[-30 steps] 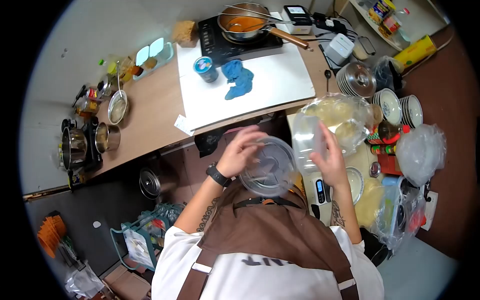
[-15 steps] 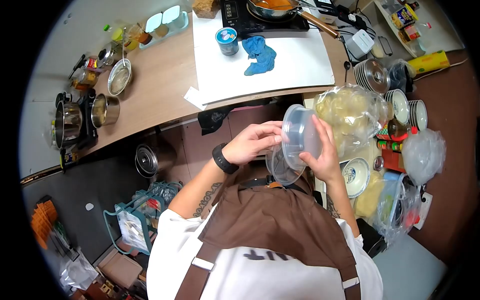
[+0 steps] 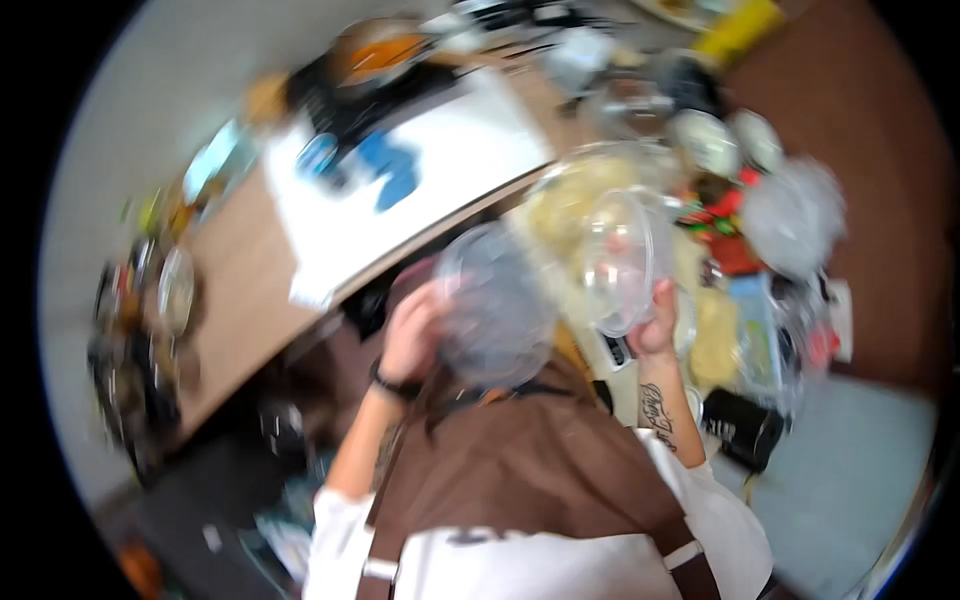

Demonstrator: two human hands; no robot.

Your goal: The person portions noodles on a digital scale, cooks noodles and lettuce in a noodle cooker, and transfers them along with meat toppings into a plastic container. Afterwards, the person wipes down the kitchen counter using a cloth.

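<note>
Two round pieces of clear plastic are held apart in front of the brown apron (image 3: 480, 470). My left hand (image 3: 412, 335), fingers closed at the edge, grips a round clear plastic piece (image 3: 497, 305); motion blur hides whether it is a lid or a tub. To the right, my right hand (image 3: 655, 322) has its fingers around the lower side of a clear plastic tub (image 3: 626, 262), which is tilted with its rim showing. Behind that tub lies a clear bag of pale yellow food (image 3: 575, 205).
A white board (image 3: 465, 140) on the wooden counter (image 3: 235, 235) bears a blue cloth (image 3: 390, 170) and a blue-lidded can (image 3: 318, 155). Behind them, a pan of orange food (image 3: 380, 58) sits on a black cooktop. Bowls (image 3: 705, 140) and plastic bags (image 3: 795, 215) crowd the right side.
The two plastic pieces, together before, are now apart, one in each hand. My view has turned right, so the counter appears farther left and tilted.
</note>
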